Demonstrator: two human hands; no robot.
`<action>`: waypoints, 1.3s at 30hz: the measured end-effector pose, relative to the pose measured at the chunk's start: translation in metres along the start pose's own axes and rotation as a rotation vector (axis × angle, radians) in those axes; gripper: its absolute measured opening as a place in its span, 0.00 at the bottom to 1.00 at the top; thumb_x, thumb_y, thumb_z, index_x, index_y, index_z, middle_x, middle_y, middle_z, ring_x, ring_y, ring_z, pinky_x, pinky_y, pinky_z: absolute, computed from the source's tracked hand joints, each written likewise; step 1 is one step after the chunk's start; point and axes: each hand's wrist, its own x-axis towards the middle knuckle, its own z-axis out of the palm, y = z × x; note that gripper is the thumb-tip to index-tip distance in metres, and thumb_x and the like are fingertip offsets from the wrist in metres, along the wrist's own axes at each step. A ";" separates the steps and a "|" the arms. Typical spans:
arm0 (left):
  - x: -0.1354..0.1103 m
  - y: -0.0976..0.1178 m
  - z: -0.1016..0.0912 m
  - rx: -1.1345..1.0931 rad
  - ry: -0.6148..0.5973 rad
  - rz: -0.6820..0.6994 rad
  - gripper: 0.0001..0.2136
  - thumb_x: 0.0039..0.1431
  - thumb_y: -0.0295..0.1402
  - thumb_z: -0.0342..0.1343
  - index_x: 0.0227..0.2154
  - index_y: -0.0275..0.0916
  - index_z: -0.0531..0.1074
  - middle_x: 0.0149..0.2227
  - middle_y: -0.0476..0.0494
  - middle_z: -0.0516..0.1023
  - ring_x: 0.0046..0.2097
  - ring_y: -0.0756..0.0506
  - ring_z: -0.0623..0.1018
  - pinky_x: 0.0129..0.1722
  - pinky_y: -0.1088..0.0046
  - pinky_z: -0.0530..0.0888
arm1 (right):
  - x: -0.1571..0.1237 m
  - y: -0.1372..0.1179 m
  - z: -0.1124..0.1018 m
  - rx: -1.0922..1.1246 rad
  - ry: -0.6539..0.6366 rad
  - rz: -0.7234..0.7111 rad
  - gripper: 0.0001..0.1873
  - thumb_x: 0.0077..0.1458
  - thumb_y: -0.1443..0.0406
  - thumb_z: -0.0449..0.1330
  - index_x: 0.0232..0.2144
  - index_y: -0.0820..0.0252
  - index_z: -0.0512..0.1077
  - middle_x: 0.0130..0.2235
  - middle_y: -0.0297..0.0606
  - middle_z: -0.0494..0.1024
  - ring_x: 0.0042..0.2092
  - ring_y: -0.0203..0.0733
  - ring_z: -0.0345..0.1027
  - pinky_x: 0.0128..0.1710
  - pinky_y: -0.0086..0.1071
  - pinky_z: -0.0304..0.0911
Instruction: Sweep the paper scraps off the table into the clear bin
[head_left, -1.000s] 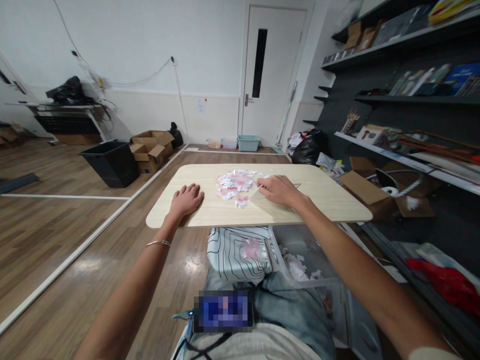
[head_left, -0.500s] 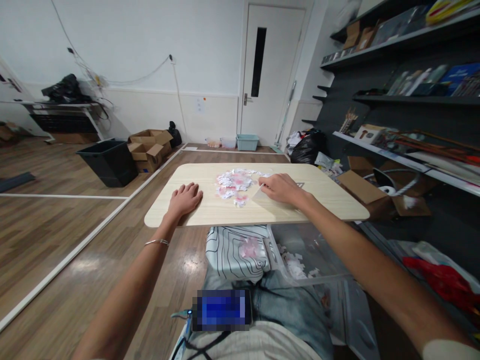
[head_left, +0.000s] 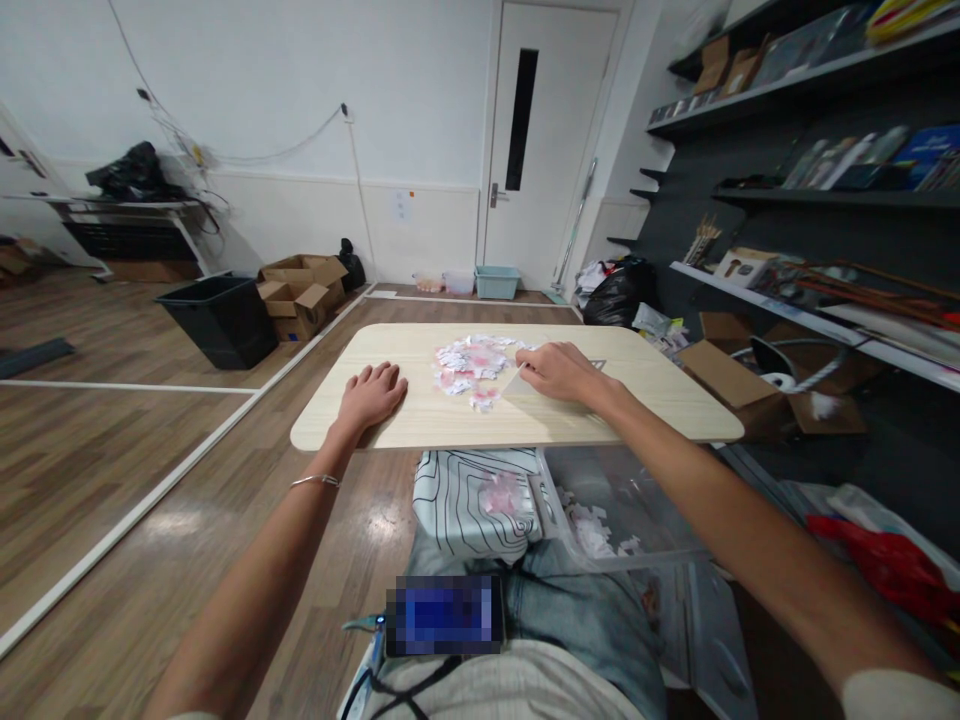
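My left hand [head_left: 373,395] lies flat on the left part of the pale wooden tabletop [head_left: 420,432], its fingers stretched out and nothing in it. My right hand [head_left: 559,373] is closed around a thin translucent plastic scraper [head_left: 514,383], of which only a pale corner shows. That corner rests on or just above the tabletop, right of a loose pile of torn white and pink paper scraps [head_left: 474,360]. A smaller clump of scraps [head_left: 484,399] lies at the pile's near side. The scraper's far part is hidden by my fingers.
Below the table's near edge, a clear plastic bin [head_left: 637,510] holds white scraps beside a patterned cushion [head_left: 457,510] on my lap. A phone [head_left: 444,615] lies nearer me. Shelves [head_left: 810,195] and cardboard boxes line the right; a black bin [head_left: 221,325] stands left.
The whole view has shifted very slightly. Both hands and the paper scraps hold nearly the same places on the table.
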 end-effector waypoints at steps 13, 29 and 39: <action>-0.001 0.000 -0.003 -0.018 0.006 0.007 0.31 0.86 0.48 0.41 0.80 0.51 0.76 0.88 0.40 0.71 0.85 0.29 0.69 0.83 0.41 0.67 | 0.002 -0.014 -0.017 -0.120 -0.094 -0.127 0.23 0.79 0.67 0.54 0.59 0.62 0.89 0.49 0.57 0.94 0.44 0.55 0.82 0.43 0.44 0.52; -0.002 -0.001 -0.006 0.017 -0.010 0.017 0.33 0.85 0.48 0.38 0.80 0.45 0.75 0.88 0.36 0.69 0.86 0.28 0.68 0.84 0.41 0.67 | -0.031 0.058 0.001 -0.027 -0.042 -0.061 0.21 0.74 0.64 0.54 0.49 0.59 0.88 0.38 0.49 0.90 0.38 0.52 0.77 0.41 0.42 0.54; -0.002 -0.002 -0.004 -0.022 0.007 0.026 0.34 0.83 0.49 0.38 0.78 0.43 0.76 0.87 0.33 0.71 0.84 0.25 0.69 0.83 0.37 0.66 | -0.010 0.067 0.012 0.129 0.152 0.028 0.19 0.70 0.62 0.61 0.52 0.58 0.90 0.42 0.47 0.91 0.42 0.53 0.80 0.45 0.40 0.60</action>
